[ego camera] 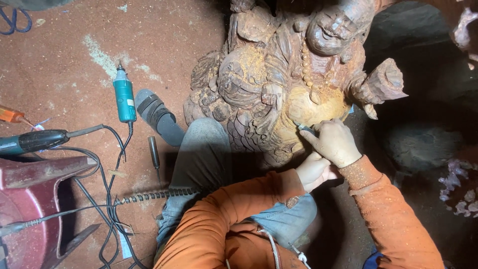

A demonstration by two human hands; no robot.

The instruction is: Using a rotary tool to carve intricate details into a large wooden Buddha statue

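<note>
Down on floor (55, 65), wood carving (279, 79) stands against knee. Right hand (334, 143) grips small tool (303, 128), tip on carving's lower belly; left hand (312, 171) curled beneath, bracing. Detail cutting seems under way; next stroke needs steady, shallow pressure. Teal grinder (124, 95) lies idle beside cords. No containers visible.

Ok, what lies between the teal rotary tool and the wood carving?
In the head view, a grey slipper lies on the reddish floor between the teal rotary tool and the wood carving.
</note>
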